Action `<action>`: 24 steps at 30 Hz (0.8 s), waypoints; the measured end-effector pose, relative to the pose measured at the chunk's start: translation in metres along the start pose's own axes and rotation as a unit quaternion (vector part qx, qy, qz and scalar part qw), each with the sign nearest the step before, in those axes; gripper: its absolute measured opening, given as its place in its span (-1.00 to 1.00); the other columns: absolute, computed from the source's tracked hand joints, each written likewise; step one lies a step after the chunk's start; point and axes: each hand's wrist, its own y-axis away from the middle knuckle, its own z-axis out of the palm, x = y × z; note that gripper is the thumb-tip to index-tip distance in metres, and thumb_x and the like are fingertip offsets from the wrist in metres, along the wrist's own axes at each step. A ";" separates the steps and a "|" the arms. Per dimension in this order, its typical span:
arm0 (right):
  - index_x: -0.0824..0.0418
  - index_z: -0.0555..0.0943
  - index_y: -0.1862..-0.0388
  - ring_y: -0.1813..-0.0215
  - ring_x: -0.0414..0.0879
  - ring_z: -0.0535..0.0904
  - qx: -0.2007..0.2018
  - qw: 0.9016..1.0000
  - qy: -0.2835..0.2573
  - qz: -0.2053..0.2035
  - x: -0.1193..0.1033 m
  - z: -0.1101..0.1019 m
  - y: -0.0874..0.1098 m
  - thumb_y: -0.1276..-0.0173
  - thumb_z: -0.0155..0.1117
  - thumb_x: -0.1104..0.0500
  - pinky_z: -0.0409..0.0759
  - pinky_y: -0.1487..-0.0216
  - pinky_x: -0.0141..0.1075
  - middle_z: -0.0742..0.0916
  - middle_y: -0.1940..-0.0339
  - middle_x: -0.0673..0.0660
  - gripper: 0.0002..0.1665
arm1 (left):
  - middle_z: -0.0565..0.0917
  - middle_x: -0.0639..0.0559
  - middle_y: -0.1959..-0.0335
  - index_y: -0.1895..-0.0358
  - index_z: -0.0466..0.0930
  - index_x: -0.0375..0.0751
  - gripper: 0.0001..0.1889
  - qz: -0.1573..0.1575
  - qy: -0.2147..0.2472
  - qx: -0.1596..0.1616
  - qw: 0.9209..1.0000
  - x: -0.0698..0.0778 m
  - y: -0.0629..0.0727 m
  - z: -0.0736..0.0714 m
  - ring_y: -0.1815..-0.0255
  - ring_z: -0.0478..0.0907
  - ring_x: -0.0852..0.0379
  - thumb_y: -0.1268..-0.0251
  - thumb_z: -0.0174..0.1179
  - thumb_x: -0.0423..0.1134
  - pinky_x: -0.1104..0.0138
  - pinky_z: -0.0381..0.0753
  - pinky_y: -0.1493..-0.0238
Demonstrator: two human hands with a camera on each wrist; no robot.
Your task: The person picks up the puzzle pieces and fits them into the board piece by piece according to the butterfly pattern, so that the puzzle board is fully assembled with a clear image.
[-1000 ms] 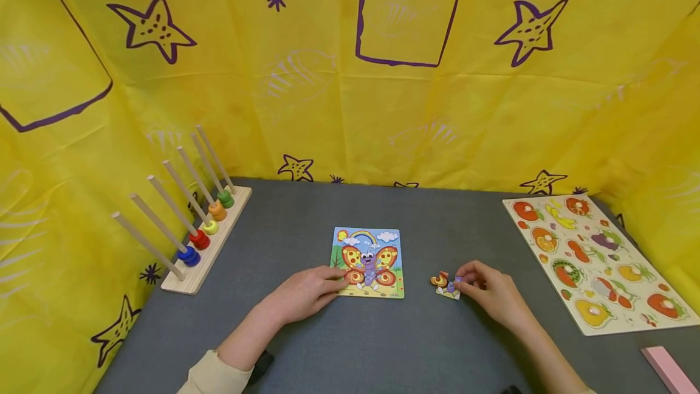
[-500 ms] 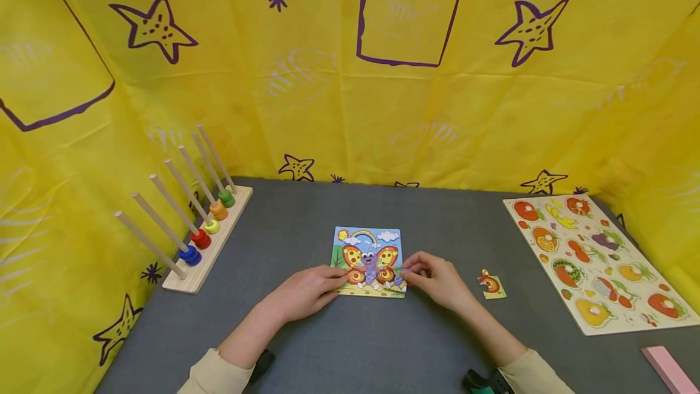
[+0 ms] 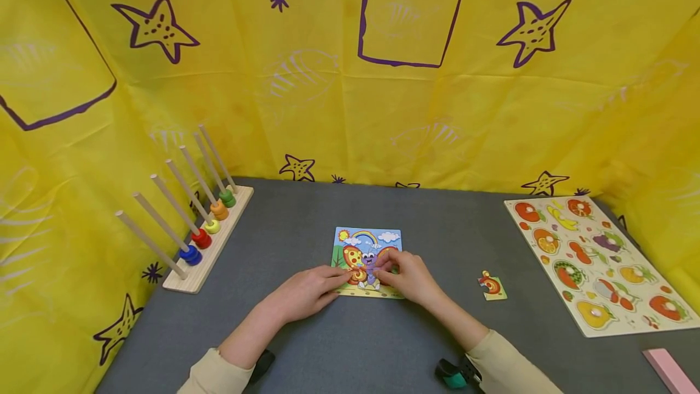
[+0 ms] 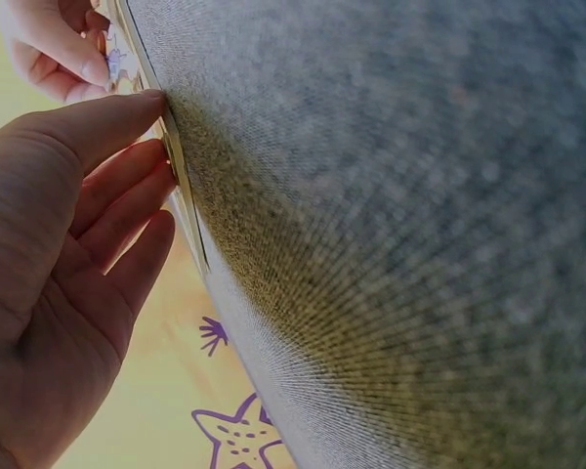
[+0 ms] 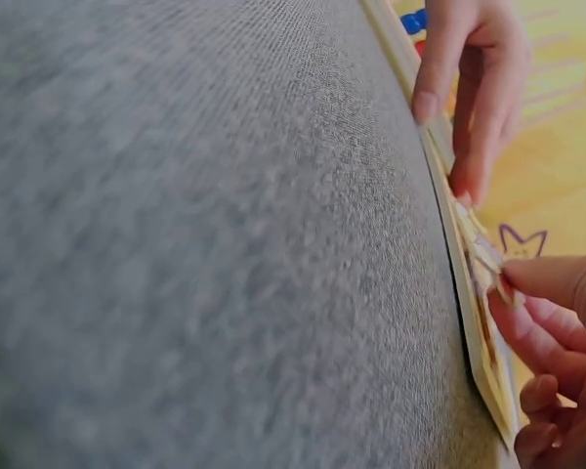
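A square butterfly jigsaw puzzle [image 3: 350,242] lies flat on the grey table. My left hand [image 3: 310,289] rests on its near left corner, with fairly straight fingers on top and the thumb at the near edge. Over the lower middle of the picture, my right hand [image 3: 411,275] pinches a puzzle piece [image 3: 369,279] between thumb and fingertips. In the right wrist view this piece [image 5: 493,272] sits tilted at the board's surface; whether it is seated cannot be told. My right fingers hide the butterfly's lower right wing. One loose puzzle piece [image 3: 494,286] with an orange swirl lies to the right.
A wooden peg stacker [image 3: 208,236] with coloured rings stands at the left. A fruit peg puzzle board [image 3: 601,272] lies at the right, with a pink block [image 3: 669,369] nearer me. A yellow patterned cloth [image 3: 350,108] hangs behind the table.
My right hand has picked up one puzzle piece from the right and carried it left over the puzzle. The other piece stayed on the table. My left hand has hardly moved.
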 end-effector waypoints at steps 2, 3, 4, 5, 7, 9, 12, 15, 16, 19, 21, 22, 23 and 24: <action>0.07 0.67 0.37 0.43 -0.29 0.53 0.005 1.000 0.011 -0.013 -0.001 0.002 -0.002 -0.20 0.46 0.20 0.44 0.38 -0.36 0.68 0.52 -0.17 -0.91 | 0.57 0.04 -0.21 -0.34 0.48 -0.13 -0.54 0.004 -0.004 0.003 1.000 0.000 0.000 0.000 -0.15 0.53 0.10 -0.39 0.20 -0.24 0.21 0.54 -0.10; 0.07 0.67 0.38 0.43 -0.30 0.52 0.006 1.000 0.015 -0.018 -0.001 0.002 -0.002 -0.19 0.46 0.21 0.44 0.38 -0.36 0.66 0.52 -0.17 -0.90 | 0.57 0.04 -0.20 -0.34 0.48 -0.12 -0.54 0.007 -0.008 0.005 1.000 -0.001 0.000 0.000 -0.13 0.54 0.10 -0.39 0.20 -0.24 0.21 0.55 -0.08; 0.07 0.67 0.39 0.43 -0.30 0.51 0.008 1.000 0.019 -0.022 -0.001 0.003 -0.003 -0.19 0.47 0.21 0.44 0.38 -0.37 0.65 0.52 -0.18 -0.90 | 0.57 0.04 -0.20 -0.34 0.49 -0.11 -0.54 0.010 -0.012 0.007 1.000 -0.001 0.001 0.000 -0.12 0.54 0.10 -0.38 0.21 -0.23 0.21 0.55 -0.07; 0.08 0.67 0.40 0.43 -0.30 0.51 0.009 0.999 0.022 -0.026 -0.001 0.004 -0.003 -0.18 0.47 0.22 0.44 0.37 -0.37 0.64 0.52 -0.18 -0.89 | 0.57 0.03 -0.19 -0.33 0.49 -0.10 -0.54 0.013 -0.015 0.010 1.000 -0.001 0.001 0.000 -0.11 0.54 0.10 -0.38 0.21 -0.23 0.21 0.56 -0.06; 0.08 0.67 0.41 0.42 -0.30 0.49 0.011 0.999 0.029 -0.031 0.000 0.006 -0.003 -0.18 0.48 0.22 0.44 0.36 -0.37 0.63 0.53 -0.18 -0.89 | 0.57 0.02 -0.18 -0.32 0.51 -0.08 -0.55 0.017 -0.022 0.013 1.000 -0.001 0.001 0.001 -0.11 0.54 0.09 -0.38 0.21 -0.23 0.22 0.56 -0.05; 0.08 0.67 0.41 0.41 -0.30 0.49 0.015 0.999 0.032 -0.036 0.000 0.007 -0.004 -0.17 0.48 0.22 0.44 0.35 -0.37 0.64 0.53 -0.18 -0.89 | 0.57 0.02 -0.17 -0.31 0.52 -0.06 -0.56 0.019 -0.026 0.014 0.999 -0.001 0.001 0.001 -0.11 0.54 0.09 -0.39 0.21 -0.22 0.21 0.56 -0.04; 0.07 0.67 0.42 0.40 -0.28 0.50 0.024 0.998 0.037 -0.045 0.001 0.008 -0.004 -0.16 0.49 0.22 0.43 0.33 -0.36 0.64 0.54 -0.18 -0.87 | 0.57 0.01 -0.16 -0.30 0.54 -0.04 -0.58 0.020 -0.030 0.015 0.999 -0.001 0.001 0.001 -0.12 0.53 0.09 -0.39 0.20 -0.21 0.21 0.57 -0.04; 0.10 0.66 0.42 0.42 -0.29 0.49 0.031 0.997 0.040 -0.057 0.000 0.009 -0.004 -0.16 0.50 0.22 0.44 0.35 -0.37 0.63 0.54 -0.16 -0.87 | 0.56 0.01 -0.14 -0.28 0.56 -0.03 -0.60 0.022 -0.036 0.017 0.999 -0.001 0.001 0.001 -0.10 0.53 0.10 -0.40 0.19 -0.21 0.22 0.58 -0.01; 0.11 0.66 0.41 0.44 -0.30 0.49 0.032 0.997 0.040 -0.059 0.000 0.009 -0.004 -0.16 0.50 0.22 0.44 0.36 -0.38 0.63 0.54 -0.15 -0.86 | 0.56 0.01 -0.14 -0.27 0.57 -0.02 -0.61 0.023 -0.037 0.018 0.999 -0.001 0.001 0.001 -0.09 0.53 0.10 -0.40 0.19 -0.21 0.22 0.58 0.01; 0.13 0.65 0.39 0.47 -0.32 0.47 0.032 0.997 0.039 -0.063 0.000 0.010 -0.004 -0.16 0.50 0.22 0.44 0.41 -0.40 0.61 0.54 -0.14 -0.86 | 0.56 0.01 -0.12 -0.26 0.58 -0.02 -0.62 0.025 -0.040 0.019 0.999 -0.001 0.001 0.001 -0.06 0.53 0.11 -0.40 0.19 -0.21 0.23 0.59 0.04; 0.13 0.65 0.39 0.48 -0.33 0.46 0.031 0.997 0.038 -0.060 0.001 0.011 -0.003 -0.16 0.50 0.22 0.43 0.42 -0.40 0.61 0.54 -0.14 -0.85 | 0.56 0.01 -0.12 -0.26 0.58 -0.02 -0.62 0.024 -0.040 0.018 0.999 -0.001 0.001 0.001 -0.06 0.53 0.11 -0.40 0.19 -0.21 0.23 0.59 0.05; 0.12 0.65 0.38 0.48 -0.33 0.46 0.031 0.997 0.039 -0.058 0.002 0.011 -0.003 -0.16 0.50 0.22 0.43 0.42 -0.41 0.61 0.54 -0.15 -0.86 | 0.56 0.01 -0.12 -0.26 0.57 -0.02 -0.61 0.024 -0.040 0.017 0.999 -0.001 0.001 0.001 -0.06 0.53 0.11 -0.40 0.19 -0.21 0.24 0.59 0.04; 0.12 0.65 0.38 0.48 -0.33 0.45 0.030 0.997 0.041 -0.057 0.002 0.011 -0.003 -0.16 0.50 0.21 0.43 0.42 -0.41 0.60 0.54 -0.15 -0.85 | 0.56 0.01 -0.12 -0.26 0.57 -0.03 -0.61 0.025 -0.039 0.017 0.999 0.000 0.001 0.001 -0.06 0.53 0.11 -0.40 0.19 -0.21 0.24 0.58 0.04; 0.12 0.65 0.37 0.48 -0.33 0.45 0.030 0.997 0.042 -0.057 0.002 0.011 -0.003 -0.16 0.50 0.21 0.42 0.42 -0.41 0.60 0.54 -0.15 -0.85 | 0.57 0.01 -0.12 -0.26 0.57 -0.03 -0.61 0.026 -0.039 0.017 0.999 0.000 0.001 0.001 -0.06 0.53 0.11 -0.40 0.19 -0.22 0.24 0.58 0.04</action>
